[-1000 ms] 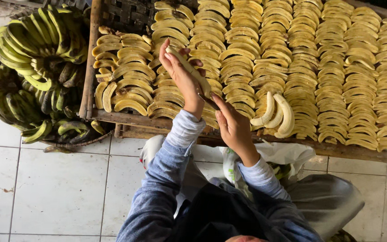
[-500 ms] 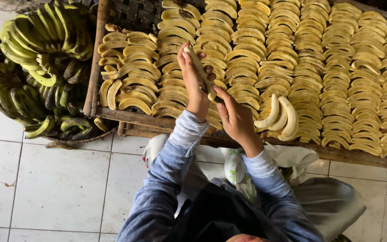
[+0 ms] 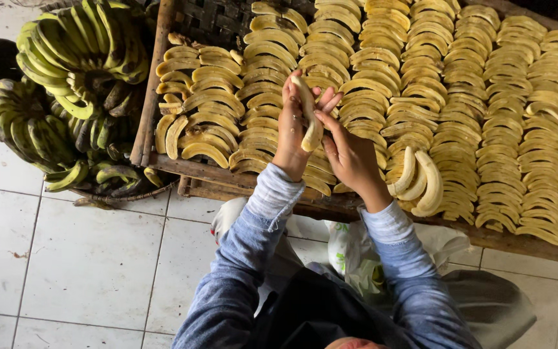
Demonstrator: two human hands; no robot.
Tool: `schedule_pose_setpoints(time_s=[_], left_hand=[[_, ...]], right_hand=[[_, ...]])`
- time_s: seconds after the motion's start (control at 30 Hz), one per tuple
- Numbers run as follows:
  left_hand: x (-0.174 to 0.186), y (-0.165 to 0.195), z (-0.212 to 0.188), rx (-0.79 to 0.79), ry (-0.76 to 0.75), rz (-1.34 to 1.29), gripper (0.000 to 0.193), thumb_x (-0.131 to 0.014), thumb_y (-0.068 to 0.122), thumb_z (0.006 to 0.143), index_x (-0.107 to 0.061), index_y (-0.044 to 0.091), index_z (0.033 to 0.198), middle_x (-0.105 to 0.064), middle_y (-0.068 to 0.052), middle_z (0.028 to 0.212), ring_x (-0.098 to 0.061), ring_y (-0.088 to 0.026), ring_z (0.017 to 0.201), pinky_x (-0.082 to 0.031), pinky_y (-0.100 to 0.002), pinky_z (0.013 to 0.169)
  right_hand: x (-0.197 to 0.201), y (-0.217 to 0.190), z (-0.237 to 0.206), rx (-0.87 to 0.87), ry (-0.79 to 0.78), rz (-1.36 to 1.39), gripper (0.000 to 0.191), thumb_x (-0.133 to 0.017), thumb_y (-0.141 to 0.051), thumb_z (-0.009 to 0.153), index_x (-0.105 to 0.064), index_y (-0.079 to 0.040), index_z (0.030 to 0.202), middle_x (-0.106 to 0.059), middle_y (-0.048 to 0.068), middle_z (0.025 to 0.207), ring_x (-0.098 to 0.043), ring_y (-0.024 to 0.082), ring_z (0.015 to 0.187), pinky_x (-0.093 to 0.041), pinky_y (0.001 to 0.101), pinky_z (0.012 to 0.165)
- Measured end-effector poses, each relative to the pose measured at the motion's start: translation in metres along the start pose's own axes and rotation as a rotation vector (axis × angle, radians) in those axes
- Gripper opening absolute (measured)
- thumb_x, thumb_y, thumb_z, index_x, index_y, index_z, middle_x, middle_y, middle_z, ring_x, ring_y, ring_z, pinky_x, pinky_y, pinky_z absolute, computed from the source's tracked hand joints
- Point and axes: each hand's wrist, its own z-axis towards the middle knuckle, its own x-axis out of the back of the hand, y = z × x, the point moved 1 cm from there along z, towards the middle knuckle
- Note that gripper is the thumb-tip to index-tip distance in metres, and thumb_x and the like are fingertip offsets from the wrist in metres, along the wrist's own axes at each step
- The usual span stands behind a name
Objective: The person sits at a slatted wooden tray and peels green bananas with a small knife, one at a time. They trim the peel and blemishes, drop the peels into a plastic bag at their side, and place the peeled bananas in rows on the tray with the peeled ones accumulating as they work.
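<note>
hands (image 3: 321, 132) on peeled banana (image 3: 309, 116), sliced rows (image 3: 485, 110), green bunches (image 3: 66, 84)

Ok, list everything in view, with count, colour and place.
peeled banana: one, pale yellow, held between both hands over the tray
banana slices: too many to count, yellow, in overlapping rows on the tray
whole peeled bananas: about three, pale, on the rows near the front edge
tray: one, brown wood, across the top
green bananas: several bunches, green, in a pile on the left
plastic bags: white, on the floor below the tray
floor: white tiles
sleeves: two, blue-grey
left hand: holds the banana
right hand: fingers on the banana
</note>
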Motion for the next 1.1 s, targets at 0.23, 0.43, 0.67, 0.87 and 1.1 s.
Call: schedule_pose_setpoints(time_s=[0.23, 0.43, 0.67, 0.87, 1.1], left_hand=[[0.029, 0.001, 0.016, 0.126, -0.101, -0.123, 0.036, -0.03, 0.035, 0.119, -0.043, 0.017, 0.147, -0.068, -0.021, 0.118, -0.058, -0.046, 0.134, -0.052, -0.05, 0.105], [0.056, -0.003, 0.032, 0.209, 0.126, -0.115, 0.032, -0.029, 0.034, 0.116, -0.046, 0.019, 0.138, -0.066, -0.019, 0.124, -0.058, -0.041, 0.126, -0.054, -0.052, 0.102], [0.064, 0.007, 0.042, 0.25, -0.024, -0.184, 0.031, -0.025, 0.018, 0.114, -0.045, 0.015, 0.137, -0.059, -0.024, 0.146, -0.061, -0.036, 0.12, -0.056, -0.044, 0.099], [0.062, 0.017, 0.045, 0.331, 0.084, -0.106, 0.029, -0.032, 0.019, 0.114, -0.05, 0.012, 0.136, -0.058, -0.019, 0.145, -0.065, -0.029, 0.112, -0.057, -0.04, 0.092], [0.037, 0.036, 0.048, 0.348, -0.06, -0.071, 0.038, -0.041, 0.027, 0.121, -0.051, 0.009, 0.153, -0.062, -0.011, 0.132, -0.064, -0.025, 0.112, -0.057, -0.042, 0.099]], right_hand=[[-0.009, 0.018, 0.026, 0.037, -0.017, -0.027, 0.052, -0.06, -0.01, 0.103, -0.046, -0.02, 0.152, -0.074, 0.015, 0.119, -0.072, 0.033, 0.078, -0.054, 0.0409, 0.062], [-0.02, 0.033, 0.045, 0.113, 0.016, -0.092, 0.048, -0.061, -0.013, 0.106, -0.046, -0.02, 0.152, -0.074, 0.015, 0.119, -0.072, 0.034, 0.08, -0.053, 0.0411, 0.061], [-0.03, 0.052, 0.067, 0.106, -0.051, -0.143, 0.047, -0.064, -0.016, 0.105, -0.048, -0.021, 0.149, -0.075, 0.013, 0.115, -0.073, 0.034, 0.079, -0.053, 0.0415, 0.059], [-0.028, 0.068, 0.086, 0.123, -0.101, -0.164, 0.047, -0.063, -0.016, 0.105, -0.048, -0.021, 0.149, -0.075, 0.014, 0.106, -0.073, 0.034, 0.077, -0.052, 0.0418, 0.058], [-0.016, 0.073, 0.117, 0.092, -0.162, -0.253, 0.041, -0.058, -0.019, 0.109, -0.044, -0.012, 0.147, -0.075, 0.012, 0.116, -0.066, 0.031, 0.058, -0.047, 0.0406, 0.047]])
